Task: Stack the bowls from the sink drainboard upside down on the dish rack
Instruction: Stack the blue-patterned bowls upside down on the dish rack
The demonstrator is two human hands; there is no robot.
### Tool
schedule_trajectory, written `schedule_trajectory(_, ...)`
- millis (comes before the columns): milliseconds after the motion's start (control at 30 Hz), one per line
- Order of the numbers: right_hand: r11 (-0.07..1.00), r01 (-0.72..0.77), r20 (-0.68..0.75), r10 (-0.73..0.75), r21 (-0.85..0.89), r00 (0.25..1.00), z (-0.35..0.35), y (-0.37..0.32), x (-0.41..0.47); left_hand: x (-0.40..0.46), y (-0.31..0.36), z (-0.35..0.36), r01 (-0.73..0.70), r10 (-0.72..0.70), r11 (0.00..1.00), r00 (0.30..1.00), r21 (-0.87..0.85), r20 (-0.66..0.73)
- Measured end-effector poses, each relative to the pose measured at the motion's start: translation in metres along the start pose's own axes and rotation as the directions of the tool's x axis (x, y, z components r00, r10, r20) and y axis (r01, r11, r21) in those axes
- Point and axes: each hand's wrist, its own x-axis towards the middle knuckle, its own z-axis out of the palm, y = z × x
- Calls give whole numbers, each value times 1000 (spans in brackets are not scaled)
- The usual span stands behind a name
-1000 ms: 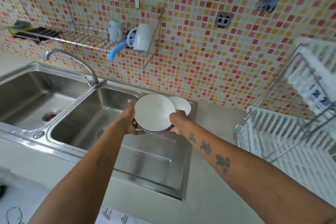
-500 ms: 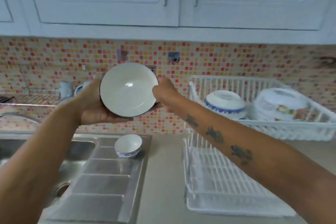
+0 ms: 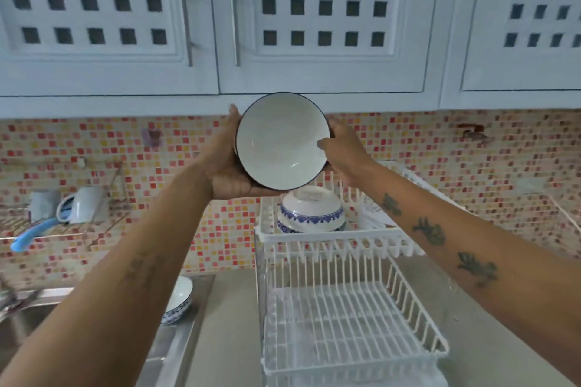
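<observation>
I hold a white bowl with a dark rim (image 3: 279,141) up in front of me, its inside facing me. My left hand (image 3: 228,166) cups its left and lower edge, and my right hand (image 3: 341,148) grips its right edge. Directly below it, a blue-patterned bowl (image 3: 309,212) sits upside down on the upper tier of the white dish rack (image 3: 345,239). Another blue-and-white bowl (image 3: 179,298) stands upright on the steel drainboard (image 3: 169,352), partly hidden by my left forearm.
The rack's lower tier (image 3: 345,317) holds nothing visible. White wall cabinets (image 3: 283,25) hang close above the held bowl. A wire wall shelf (image 3: 63,226) at left carries mugs and a blue-handled utensil. Grey counter lies between sink and rack.
Both hands have lifted the bowl off the drainboard and carried it up and to the right, over the rack's upper tier. My view has tilted upward.
</observation>
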Motion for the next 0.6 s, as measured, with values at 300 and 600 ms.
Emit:
schedule_trajectory(300,925,-267,289,187,271,939,-42,15,12,22,-17,31,-126,138,986,983,109,-117)
schedule_trajectory(600,886,-419,381,323,200,866,-56,42,26,45,-41,41,-363,579,588,813,723,-62)
